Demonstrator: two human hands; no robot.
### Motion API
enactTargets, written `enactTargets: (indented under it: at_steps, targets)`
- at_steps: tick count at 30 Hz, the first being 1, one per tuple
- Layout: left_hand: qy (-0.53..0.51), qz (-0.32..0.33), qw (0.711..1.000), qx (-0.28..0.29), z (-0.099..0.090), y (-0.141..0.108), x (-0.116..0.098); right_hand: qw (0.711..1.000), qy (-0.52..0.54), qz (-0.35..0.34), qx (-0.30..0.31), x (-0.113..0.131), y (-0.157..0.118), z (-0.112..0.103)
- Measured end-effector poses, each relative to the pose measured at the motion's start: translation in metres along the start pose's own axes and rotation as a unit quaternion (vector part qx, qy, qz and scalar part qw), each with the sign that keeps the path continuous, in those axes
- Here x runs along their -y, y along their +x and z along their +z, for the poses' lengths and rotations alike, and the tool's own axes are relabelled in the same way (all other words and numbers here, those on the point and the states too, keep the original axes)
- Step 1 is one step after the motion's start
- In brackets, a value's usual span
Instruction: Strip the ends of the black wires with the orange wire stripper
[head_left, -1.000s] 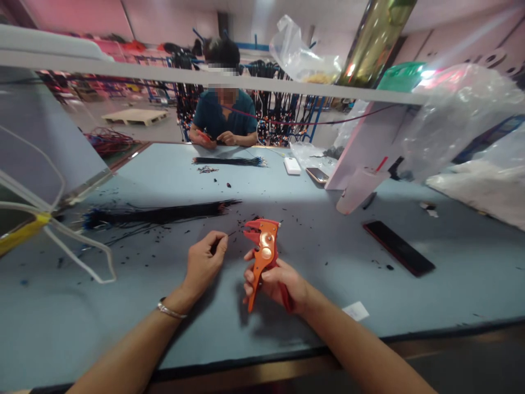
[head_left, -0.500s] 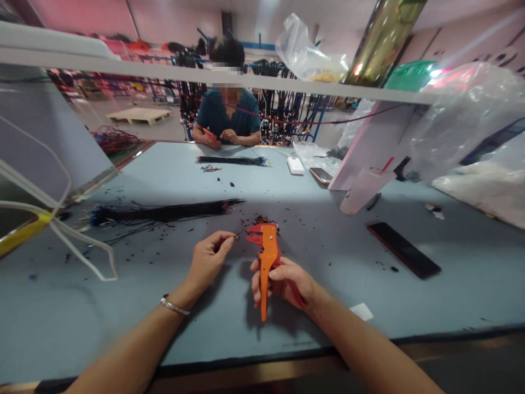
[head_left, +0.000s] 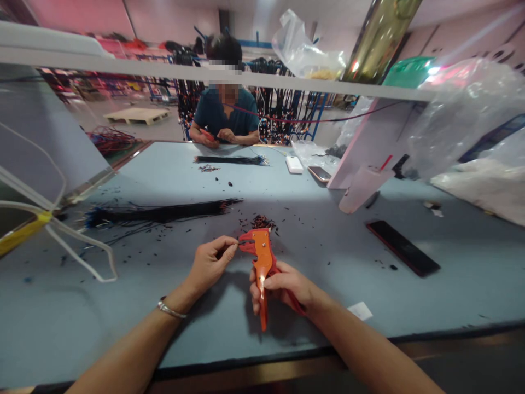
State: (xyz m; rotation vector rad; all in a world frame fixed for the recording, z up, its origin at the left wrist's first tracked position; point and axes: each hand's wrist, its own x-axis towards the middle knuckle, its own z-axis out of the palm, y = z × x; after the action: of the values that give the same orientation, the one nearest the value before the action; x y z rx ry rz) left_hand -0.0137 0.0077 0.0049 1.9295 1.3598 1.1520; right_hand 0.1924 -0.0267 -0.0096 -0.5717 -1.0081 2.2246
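Head view, feeding step seemingly: left hand [head_left: 211, 264] pinches wire [head_left: 240, 243]; at its four o'clock, right hand [head_left: 292, 285] grips stripper [head_left: 263, 254], steady squeeze needed.

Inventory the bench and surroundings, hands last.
table: 1, bluish, centre
wire bundles: 2, black, left and far side
wire stripper: 1, orange and red, right hand
thin wire: 1, dark, left hand
scraps: many, dark, behind wire stripper, scattered
phones (apparently): 2, dark, right
box: 1, white, far side
cup: 1, pale, right
paper: 1, white, near edge
shelf: 1, white, above table
plastic bags: several, clear, right and shelf
rods: several, white, left
hanging cables: many, black, background
person: 1, teal shirt, opposite
bracelet: 1, silver, left wrist
left hand: 1, bare, centre
right hand: 1, bare, centre
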Motion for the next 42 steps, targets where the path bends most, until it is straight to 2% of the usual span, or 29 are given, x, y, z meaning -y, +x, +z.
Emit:
enactTargets:
  at_steps: [13,21,29,42]
  targets:
    - [-0.017,0.025,0.999,0.028,-0.004,-0.002,-0.005,0.995,-0.095,-0.004,-0.041,0.005,-0.003,0.009]
    - [-0.016,0.053,0.998,0.021,-0.007,-0.003,-0.008,0.99,-0.132,-0.011,-0.048,0.004,-0.005,0.009]
    - [-0.021,0.083,0.996,0.016,-0.007,-0.004,-0.007,0.988,-0.148,-0.008,-0.054,0.002,-0.005,0.007]
    - [0.004,0.092,0.995,0.024,-0.007,-0.004,-0.008,0.989,-0.14,-0.001,-0.049,0.004,-0.005,0.007]
